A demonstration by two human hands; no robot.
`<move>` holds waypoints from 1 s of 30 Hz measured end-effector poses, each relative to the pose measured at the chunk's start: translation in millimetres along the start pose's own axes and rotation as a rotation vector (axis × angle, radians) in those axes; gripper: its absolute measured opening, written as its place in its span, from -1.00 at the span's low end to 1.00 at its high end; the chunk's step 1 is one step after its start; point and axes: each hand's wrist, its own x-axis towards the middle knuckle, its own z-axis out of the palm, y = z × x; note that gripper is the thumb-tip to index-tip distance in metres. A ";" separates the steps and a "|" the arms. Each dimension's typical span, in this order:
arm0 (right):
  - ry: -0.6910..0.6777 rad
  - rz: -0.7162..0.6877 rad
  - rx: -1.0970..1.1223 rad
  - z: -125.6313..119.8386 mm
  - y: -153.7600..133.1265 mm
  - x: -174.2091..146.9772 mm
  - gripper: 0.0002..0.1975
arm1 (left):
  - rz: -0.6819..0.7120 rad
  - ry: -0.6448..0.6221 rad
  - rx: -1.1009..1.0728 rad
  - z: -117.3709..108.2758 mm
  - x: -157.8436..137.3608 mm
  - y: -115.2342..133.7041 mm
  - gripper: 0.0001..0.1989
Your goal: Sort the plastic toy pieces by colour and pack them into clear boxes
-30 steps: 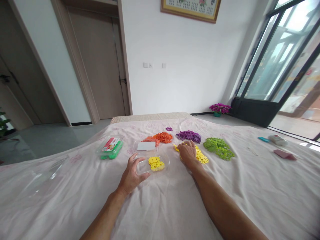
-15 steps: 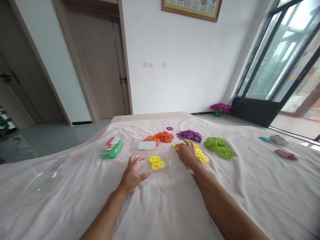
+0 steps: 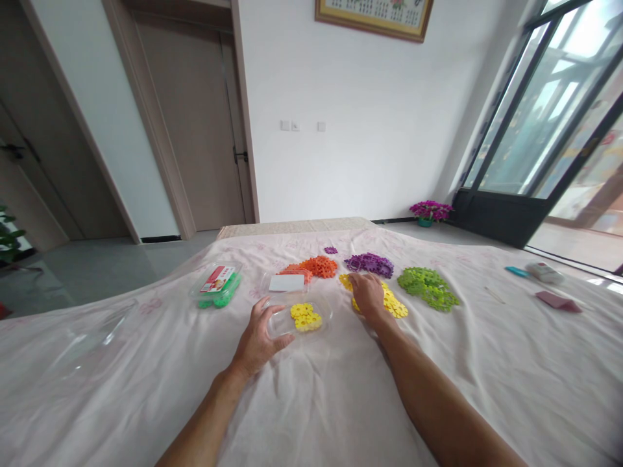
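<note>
My left hand (image 3: 261, 336) is closed round the left side of a clear plastic box (image 3: 280, 324), thumb along its near edge. Inside the box lie several yellow flower-shaped plastic pieces (image 3: 305, 317). My right hand (image 3: 368, 295) is over the yellow pile (image 3: 393, 303) to the box's right, its fingers curled down and gathered on yellow pieces. The fingertips are partly hidden, so how many pieces they grip cannot be made out. Yellow pieces show on both sides of this hand.
Behind are an orange pile (image 3: 320, 266) and a purple pile (image 3: 370, 264), with a light green pile (image 3: 427, 287) at right. A lidded box of green pieces (image 3: 217, 285) stands left. A clear lid-like plastic piece (image 3: 100, 337) lies far left. A white label (image 3: 287, 283) shows behind my box.
My right hand's fingers have drawn together and curled in on the yellow pile, uncovering pieces at its left. My left hand and the box have stayed put.
</note>
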 end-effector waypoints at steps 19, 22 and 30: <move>-0.066 -0.116 0.803 -24.5 -18.6 12.8 -0.68 | -0.014 0.013 0.007 -0.6 -0.2 3.9 -0.43; -0.026 -0.037 0.600 -32.8 25.5 23.1 -0.68 | 0.015 0.024 0.013 0.2 -0.1 1.6 -0.44; -0.068 0.183 0.088 -34.9 93.0 -5.7 -0.56 | 0.040 0.031 0.026 1.4 0.5 -1.8 -0.46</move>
